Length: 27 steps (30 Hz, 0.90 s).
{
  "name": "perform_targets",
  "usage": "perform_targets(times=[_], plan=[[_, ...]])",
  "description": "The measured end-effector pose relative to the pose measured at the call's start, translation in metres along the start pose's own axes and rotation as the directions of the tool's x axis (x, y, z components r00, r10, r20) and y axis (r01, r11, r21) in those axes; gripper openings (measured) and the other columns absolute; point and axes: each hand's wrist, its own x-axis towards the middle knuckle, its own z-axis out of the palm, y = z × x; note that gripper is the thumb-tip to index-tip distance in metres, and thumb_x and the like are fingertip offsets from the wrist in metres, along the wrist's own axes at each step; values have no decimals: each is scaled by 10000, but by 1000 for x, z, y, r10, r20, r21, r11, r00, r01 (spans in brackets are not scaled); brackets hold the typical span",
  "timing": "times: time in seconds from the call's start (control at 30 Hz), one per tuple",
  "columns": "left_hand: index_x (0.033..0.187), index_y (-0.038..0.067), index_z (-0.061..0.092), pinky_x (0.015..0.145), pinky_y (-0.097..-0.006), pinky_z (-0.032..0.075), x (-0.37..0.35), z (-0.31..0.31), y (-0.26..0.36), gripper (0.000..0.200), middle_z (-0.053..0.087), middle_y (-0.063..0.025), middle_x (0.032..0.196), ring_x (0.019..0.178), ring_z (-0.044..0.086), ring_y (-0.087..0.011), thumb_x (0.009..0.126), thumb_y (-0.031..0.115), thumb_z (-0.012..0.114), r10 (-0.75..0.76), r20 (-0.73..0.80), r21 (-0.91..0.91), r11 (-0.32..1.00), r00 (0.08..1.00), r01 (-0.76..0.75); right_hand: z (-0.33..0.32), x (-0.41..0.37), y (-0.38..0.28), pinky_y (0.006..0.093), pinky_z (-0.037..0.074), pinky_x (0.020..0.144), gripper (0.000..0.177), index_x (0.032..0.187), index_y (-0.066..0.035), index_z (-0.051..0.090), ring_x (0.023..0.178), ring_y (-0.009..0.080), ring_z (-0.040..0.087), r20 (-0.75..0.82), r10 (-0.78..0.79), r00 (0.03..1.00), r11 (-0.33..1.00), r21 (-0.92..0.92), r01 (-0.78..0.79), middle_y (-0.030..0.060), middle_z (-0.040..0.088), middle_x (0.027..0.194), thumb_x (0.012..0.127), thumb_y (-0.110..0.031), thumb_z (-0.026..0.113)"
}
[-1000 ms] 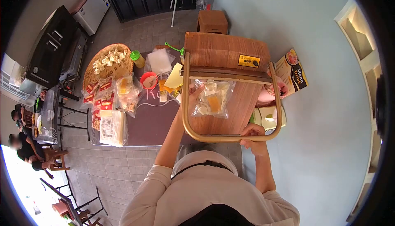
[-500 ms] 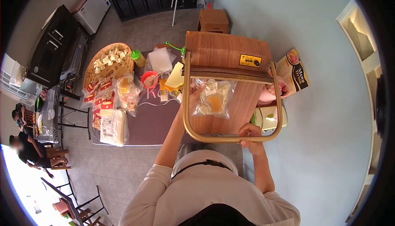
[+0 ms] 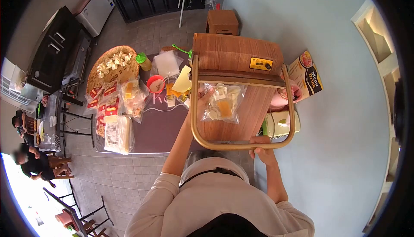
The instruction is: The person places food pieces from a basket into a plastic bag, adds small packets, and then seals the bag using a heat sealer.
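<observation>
A wood-patterned bag sealer [image 3: 235,53] with a yellow control label stands in front of me. Its gold tubular handle [image 3: 224,147] loops out toward my body. Inside that loop, on the sealer's wooden board, lies a clear plastic bag [image 3: 235,109] holding pale folded pieces and an orange-yellow packet. My left hand [image 3: 204,98] pinches the bag's left edge near the top, partly covered by the handle's side bar. Down at the handle's front right corner, my right hand [image 3: 262,148] wraps its fingers round the bar.
Left on the table are a woven basket [image 3: 91,79] of pale pieces, a green-capped bottle [image 3: 145,62], a red bowl [image 3: 149,84], filled bags [image 3: 131,103] and a stack of plastic bags [image 3: 125,138]. A menu card [image 3: 307,75] leans at the wall. People sit far left.
My right hand's fingers have curled closer round the handle bar. My left hand and the bag stay in nearly the same place. A seated person at far left has shifted their arms.
</observation>
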Motion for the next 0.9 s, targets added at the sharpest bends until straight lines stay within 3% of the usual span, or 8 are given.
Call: perform_targets(times=[0.1,0.17,0.27,0.3,0.4,0.47,0.67,0.9], plan=[[885,77,591,414,-175,360,5,-7,-8,123,552,42,661,517,472,-23,837,181,545,18,7,25,1000,1000,-18,1,-4,-17,215,373,401,504,696,12,567,443,110,497,214,160,964,975,116,-188,57,545,547,680,-486,638],[898,68,589,435,-176,387,12,-17,-19,132,566,27,691,547,496,-34,839,176,541,7,-1,68,998,1000,-7,18,-1,-60,232,401,450,413,784,-6,606,479,148,532,515,294,805,857,-515,16,52,580,583,703,-410,641],[924,64,586,493,-195,421,7,-11,-12,142,581,15,734,613,521,-48,839,169,540,20,16,21,1000,1000,-21,35,-4,-109,233,403,504,282,776,-64,622,522,154,542,579,160,800,904,-411,117,5,592,628,658,-311,688],[924,64,586,493,-195,421,8,-12,-13,142,581,15,734,613,521,-48,839,169,540,19,19,21,1000,1000,-19,38,-3,-113,233,403,504,282,776,-64,622,522,154,542,576,160,801,904,-412,116,5,592,628,658,-311,688],[929,63,588,553,-216,439,8,-12,-14,139,590,8,774,674,531,-60,838,156,539,18,42,-10,1000,999,-18,48,15,-114,262,416,508,299,804,-69,630,518,192,538,217,-307,927,865,-343,367,8,588,625,642,-309,702],[921,65,592,595,-228,440,4,-4,-5,129,596,3,797,706,530,-67,833,147,545,34,47,-56,998,998,-31,59,44,-99,294,419,494,367,723,-56,613,527,204,546,175,-601,780,423,-758,496,38,580,612,669,-417,655],[906,72,595,510,-208,403,18,-19,-27,117,587,11,776,643,515,-58,827,150,556,59,26,-83,995,998,-57,62,34,-86,306,396,432,431,582,-81,552,417,229,508,253,-59,966,161,-952,259,28,504,461,704,-493,586],[914,54,579,553,-211,427,24,-44,-37,129,561,6,757,671,521,-81,822,142,561,-9,16,42,999,1000,9,70,31,-44,286,307,401,269,520,-126,491,376,169,449,122,-413,903,-4,-991,132,-9,452,426,681,-289,632]])
